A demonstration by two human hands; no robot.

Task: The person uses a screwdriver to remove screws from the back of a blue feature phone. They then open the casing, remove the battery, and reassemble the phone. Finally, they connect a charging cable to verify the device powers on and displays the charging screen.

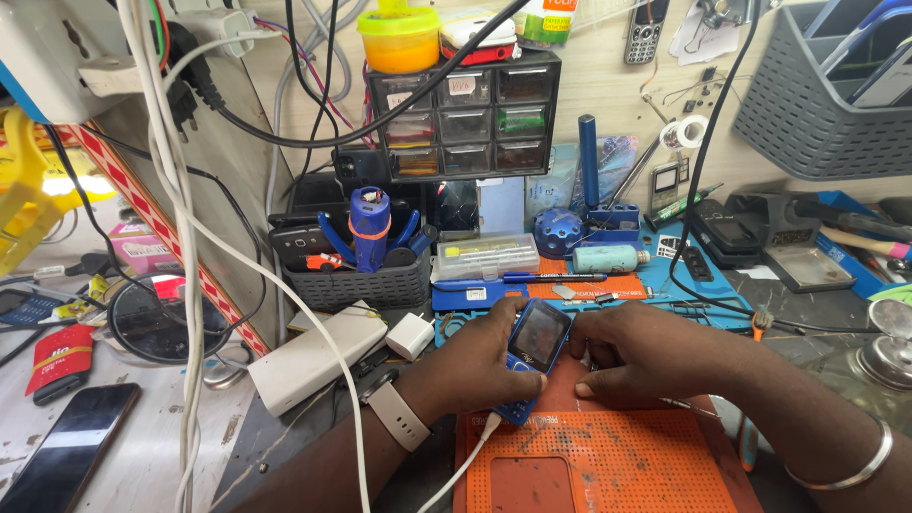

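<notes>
- Left hand (pixel 480 366) has its grip closed around a small blue keypad phone (pixel 534 353), tilted above the orange mat (pixel 608 465) on my desk.
- Right hand (pixel 638 356) rests fingers-down, holding nothing, just beside the phone.
- White cable (pixel 456 470) meets the phone's lower end.

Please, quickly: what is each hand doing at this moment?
Left hand: closed around the blue phone, holding it.
Right hand: holds nothing, fingers resting flat on the orange mat.

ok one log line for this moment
left hand: grips blue keypad phone | right hand: flat on orange mat | white cable: at phone's bottom end
</notes>
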